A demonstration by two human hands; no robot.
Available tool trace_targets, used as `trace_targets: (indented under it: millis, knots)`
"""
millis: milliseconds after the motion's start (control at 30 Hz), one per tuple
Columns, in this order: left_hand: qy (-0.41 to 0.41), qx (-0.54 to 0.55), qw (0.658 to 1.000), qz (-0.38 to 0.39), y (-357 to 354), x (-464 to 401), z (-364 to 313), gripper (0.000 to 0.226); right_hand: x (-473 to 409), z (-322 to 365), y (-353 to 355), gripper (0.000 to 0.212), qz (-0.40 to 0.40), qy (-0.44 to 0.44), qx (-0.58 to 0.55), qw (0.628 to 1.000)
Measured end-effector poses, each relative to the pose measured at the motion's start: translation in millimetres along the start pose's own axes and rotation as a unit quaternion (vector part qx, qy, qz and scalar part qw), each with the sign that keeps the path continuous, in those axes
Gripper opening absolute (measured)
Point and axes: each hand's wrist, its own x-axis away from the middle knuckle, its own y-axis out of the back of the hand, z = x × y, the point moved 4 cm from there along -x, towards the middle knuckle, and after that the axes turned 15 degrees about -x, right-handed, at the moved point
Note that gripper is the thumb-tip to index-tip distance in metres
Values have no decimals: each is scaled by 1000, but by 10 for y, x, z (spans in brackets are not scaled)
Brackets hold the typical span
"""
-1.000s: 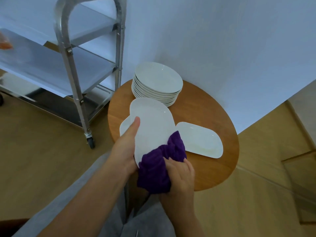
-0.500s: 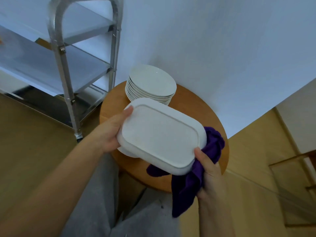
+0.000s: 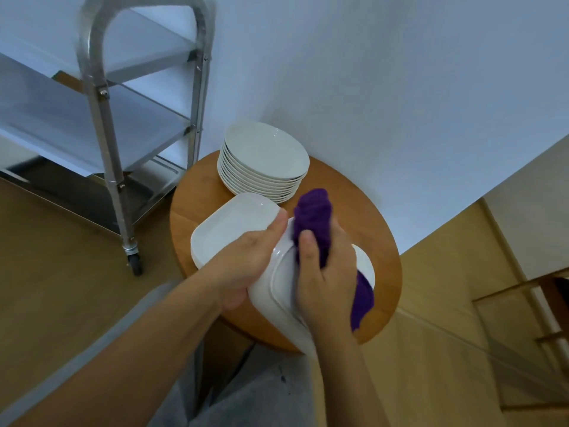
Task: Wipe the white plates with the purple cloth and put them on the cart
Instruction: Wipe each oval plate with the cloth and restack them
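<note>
- Right then, L hand point(image 3: 246, 263) gripped the white rectangular plate point(image 3: 278, 291) by its edge, thumb over the rim, plate tilted above the table's near side.
- R hand point(image 3: 326, 272) clenched the purple cloth point(image 3: 314, 220), bunched and pressed to the plate's upturned underside; cloth tail hung out at 4 o'clock of the hand.
- 2nd rectangular plate point(image 3: 234, 229) lay flat on the round wooden table point(image 3: 363, 217), at 10 o'clock of the held one, partly under the L hand.
- Stack of round white plates point(image 3: 264, 164) sat at 12 o'clock on the table, near the wall.
- Metal cart point(image 3: 101, 97) stood at 10 o'clock, just beside the table, wheel point(image 3: 135, 263) on the wood floor.
</note>
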Motion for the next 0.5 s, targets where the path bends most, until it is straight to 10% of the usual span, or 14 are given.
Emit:
trace_targets:
  millis: [133, 500]
  knots:
    - [-35, -7, 999, -37, 116, 9, -70, 36, 75, 126, -266, 68, 26, 24, 83, 996]
    - [-24, 100, 994, -38, 413, -13, -90, 49, -185, -358, 149, 24, -13, -75, -83, 994]
